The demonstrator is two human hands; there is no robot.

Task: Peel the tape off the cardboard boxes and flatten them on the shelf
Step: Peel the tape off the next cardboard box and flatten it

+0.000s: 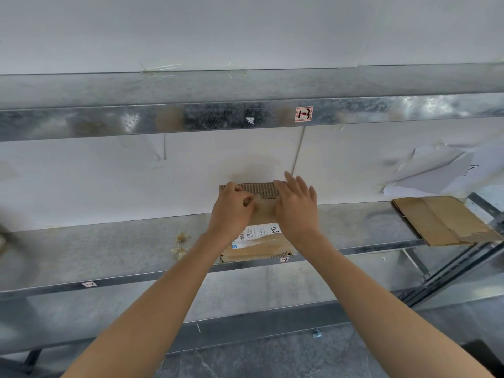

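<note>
Sitting mid-frame on the shelf (pixel 109 249), the box (pixel 257 248) has the left hand (pixel 231 211) pinching its tape (pixel 257 198), right hand (pixel 297 207) flat on top. Flat cardboard (pixel 441 219) lies right, scraps (pixel 180 245) left, white wall (pixel 109 181) behind.

White wall (pixel 245 28), galvanised shelving (pixel 109 241); grey floor (pixel 272 358)

A long grey galvanised metal shelf (pixel 109 249) runs along a white wall. A brown cardboard box with a white shipping label (pixel 256 246) lies on its middle, reaching the front edge. Near its left lies a small clump of crumpled yellowish tape (pixel 180 245). At the right end, well apart, a flattened brown cardboard sheet (pixel 447 222) overhangs the front lip.
</note>
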